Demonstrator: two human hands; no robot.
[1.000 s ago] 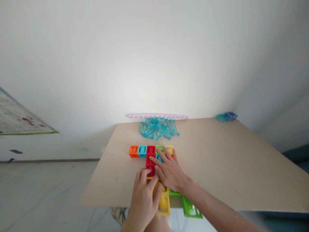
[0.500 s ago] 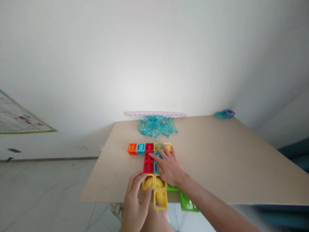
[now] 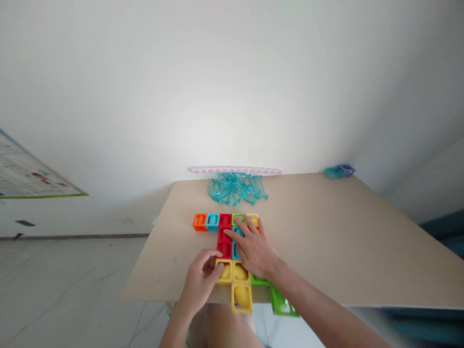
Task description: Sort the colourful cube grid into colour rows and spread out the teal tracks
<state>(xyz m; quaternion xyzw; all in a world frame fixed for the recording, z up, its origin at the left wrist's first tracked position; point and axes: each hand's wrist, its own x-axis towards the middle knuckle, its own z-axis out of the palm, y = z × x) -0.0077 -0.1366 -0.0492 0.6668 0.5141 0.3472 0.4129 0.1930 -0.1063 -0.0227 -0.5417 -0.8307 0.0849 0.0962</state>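
Observation:
Coloured square plastic blocks lie joined on the beige table (image 3: pixel 326 241): a row of orange (image 3: pixel 199 222), blue (image 3: pixel 212 221), red (image 3: pixel 225 220), green and yellow pieces, red blocks (image 3: pixel 224 249) below it, then yellow blocks (image 3: pixel 241 296) and green blocks (image 3: pixel 282 304) at the near edge, overhanging it. My right hand (image 3: pixel 253 249) lies flat on the middle blocks, fingers spread. My left hand (image 3: pixel 201 280) has curled fingers touching the left side of a yellow block (image 3: pixel 225 271).
A heap of clear turquoise curved pieces (image 3: pixel 236 189) lies at the table's far edge, before a pale purple strip (image 3: pixel 235 170). Blue and teal pieces (image 3: pixel 339 171) sit at the far right corner. A poster (image 3: pixel 25 176) hangs on the left wall.
My left hand slid off the top of the yellow blocks to their left side, uncovering them. My right hand stayed pressed on the middle blocks.

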